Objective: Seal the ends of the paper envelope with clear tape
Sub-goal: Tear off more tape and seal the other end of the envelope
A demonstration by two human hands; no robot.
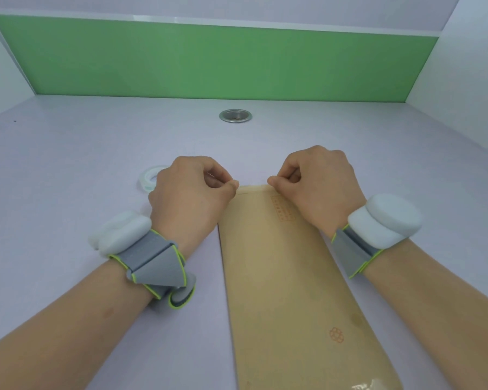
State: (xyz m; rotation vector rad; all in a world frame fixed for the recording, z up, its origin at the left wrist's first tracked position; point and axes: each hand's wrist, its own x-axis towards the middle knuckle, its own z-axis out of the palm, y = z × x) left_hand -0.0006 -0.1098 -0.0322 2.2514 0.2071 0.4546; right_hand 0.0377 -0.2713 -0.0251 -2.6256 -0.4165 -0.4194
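A long tan paper envelope (279,277) lies flat on the pale lilac table, running from the near edge away from me. My left hand (189,198) and my right hand (316,187) are both pinched at the envelope's far end, thumb against forefinger, one at each corner. A faint strip of clear tape (252,185) seems stretched between the two pinches along that far edge; it is barely visible. Shiny tape (372,385) shows on the near end of the envelope. The roll of clear tape (150,178) lies on the table just behind my left hand.
A round metal grommet (235,116) is set into the table (68,164) farther back. A green back panel (209,60) and white side walls enclose the desk. Grey straps with white pods sit on both wrists.
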